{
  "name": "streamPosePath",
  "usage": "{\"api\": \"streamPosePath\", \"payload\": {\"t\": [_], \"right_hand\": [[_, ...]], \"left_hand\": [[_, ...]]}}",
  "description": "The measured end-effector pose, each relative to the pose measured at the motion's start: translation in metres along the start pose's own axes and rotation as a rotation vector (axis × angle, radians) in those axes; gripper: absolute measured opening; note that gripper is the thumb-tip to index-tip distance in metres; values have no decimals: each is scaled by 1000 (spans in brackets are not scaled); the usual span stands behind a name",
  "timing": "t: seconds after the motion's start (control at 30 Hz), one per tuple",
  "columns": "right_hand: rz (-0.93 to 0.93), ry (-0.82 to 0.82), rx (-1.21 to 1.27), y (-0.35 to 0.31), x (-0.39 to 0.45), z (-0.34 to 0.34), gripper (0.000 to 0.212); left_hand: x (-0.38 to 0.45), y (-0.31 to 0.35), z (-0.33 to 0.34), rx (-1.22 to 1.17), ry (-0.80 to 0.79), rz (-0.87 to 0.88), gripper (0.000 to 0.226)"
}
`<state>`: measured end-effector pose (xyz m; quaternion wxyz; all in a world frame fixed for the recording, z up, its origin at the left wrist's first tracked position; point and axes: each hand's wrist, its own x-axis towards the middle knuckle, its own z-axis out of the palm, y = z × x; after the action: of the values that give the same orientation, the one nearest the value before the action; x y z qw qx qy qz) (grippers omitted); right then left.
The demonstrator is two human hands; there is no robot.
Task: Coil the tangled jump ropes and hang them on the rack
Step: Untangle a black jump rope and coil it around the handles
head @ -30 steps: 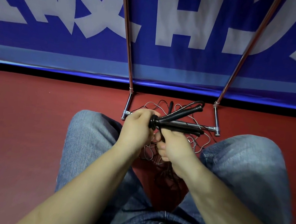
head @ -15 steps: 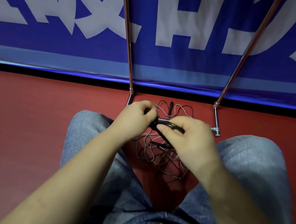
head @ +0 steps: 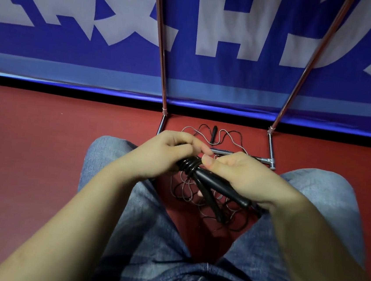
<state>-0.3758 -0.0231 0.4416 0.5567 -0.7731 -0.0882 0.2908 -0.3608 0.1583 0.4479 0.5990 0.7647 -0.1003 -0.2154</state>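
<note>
A pair of long black tapered jump-rope handles point(head: 215, 187), bound at their upper ends by several turns of black cord point(head: 190, 165), sits at the centre of the view between the person's knees. The handles point down toward five o'clock; half a second ago they lay nearly level, pointing toward three o'clock and mostly covered by the right hand. The left hand point(head: 166, 156), at nine o'clock of the wrapped cord, has its fingers curled round the bound end. The right hand point(head: 242, 176), at three o'clock, lies over the handles with its thumb pressed at the wraps and fingers curled beneath; it has drawn back and lower than before, exposing the handles. Below the hands a loose tangle of thin grey and black rope point(head: 199, 194) hangs to the red floor point(head: 40, 159), and at twelve o'clock more loops lie with another black handle point(head: 214, 134). Around them stands the chrome tube rack base point(head: 270, 149), its two posts rising against a blue banner with white lettering point(head: 237, 31). Blue denim jeans point(head: 146, 239) fill the foreground.
</note>
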Motion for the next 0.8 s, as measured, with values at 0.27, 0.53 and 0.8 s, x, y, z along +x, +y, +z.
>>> {"api": "streamPosePath", "payload": {"t": [0.27,0.53,0.8], "right_hand": [[-17,-169,1005,21,11,29,40],[46,417,557,10,24,49,41],[77,301,428,2,7,51,37]], "left_hand": [[7,2,22,-385,174,-3,37],[13,0,36,-489,533,-105,27],[18,-16,21,85,717,92,20]]}}
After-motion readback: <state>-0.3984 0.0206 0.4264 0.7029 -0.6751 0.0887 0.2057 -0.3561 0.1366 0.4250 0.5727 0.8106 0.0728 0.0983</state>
